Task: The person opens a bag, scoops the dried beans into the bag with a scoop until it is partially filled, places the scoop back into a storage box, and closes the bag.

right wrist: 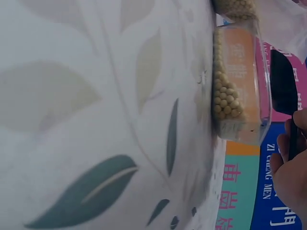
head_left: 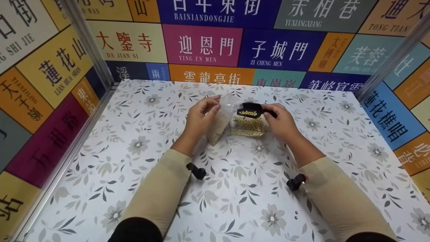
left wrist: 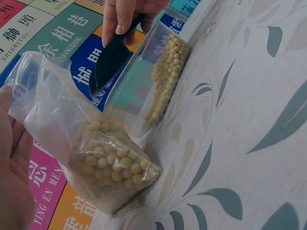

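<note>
Near the far part of the table, my left hand (head_left: 201,114) holds the upper edge of a clear plastic bag (left wrist: 43,96). Pale yellow soybeans (left wrist: 112,163) fill the bag's lower part, and its bottom touches the table. In my right hand (head_left: 281,121) is the handle of a black scoop (head_left: 252,107), with some soybeans lying in its bowl. The scoop is above a clear plastic box (right wrist: 250,129), just right of the bag. More soybeans (right wrist: 228,103) lie along the bottom of the box.
A white tablecloth (head_left: 235,198) with grey flowers and leaves covers the table. Colourful panels (head_left: 201,45) with printed characters stand behind it and at both sides. Metal posts (head_left: 92,47) rise at the back corners. A small black device (head_left: 198,171) sits at each wrist.
</note>
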`<control>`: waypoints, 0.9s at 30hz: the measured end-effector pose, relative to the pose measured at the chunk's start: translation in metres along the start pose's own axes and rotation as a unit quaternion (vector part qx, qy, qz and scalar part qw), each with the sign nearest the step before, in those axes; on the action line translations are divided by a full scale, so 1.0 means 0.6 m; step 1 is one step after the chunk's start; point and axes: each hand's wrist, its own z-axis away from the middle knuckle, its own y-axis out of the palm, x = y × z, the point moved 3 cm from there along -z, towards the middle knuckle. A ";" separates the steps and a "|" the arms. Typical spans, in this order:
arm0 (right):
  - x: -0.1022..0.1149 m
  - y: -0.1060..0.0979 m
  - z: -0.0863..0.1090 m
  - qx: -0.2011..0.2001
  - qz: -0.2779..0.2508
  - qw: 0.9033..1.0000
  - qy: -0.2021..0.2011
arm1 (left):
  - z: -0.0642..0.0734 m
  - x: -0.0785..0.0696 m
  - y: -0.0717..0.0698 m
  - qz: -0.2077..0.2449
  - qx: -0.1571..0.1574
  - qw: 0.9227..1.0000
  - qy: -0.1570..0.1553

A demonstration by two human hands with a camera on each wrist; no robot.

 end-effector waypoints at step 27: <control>0.122 -0.025 0.014 -0.073 0.125 0.981 -0.127 | 0.000 0.000 0.001 -0.012 0.003 1.000 0.000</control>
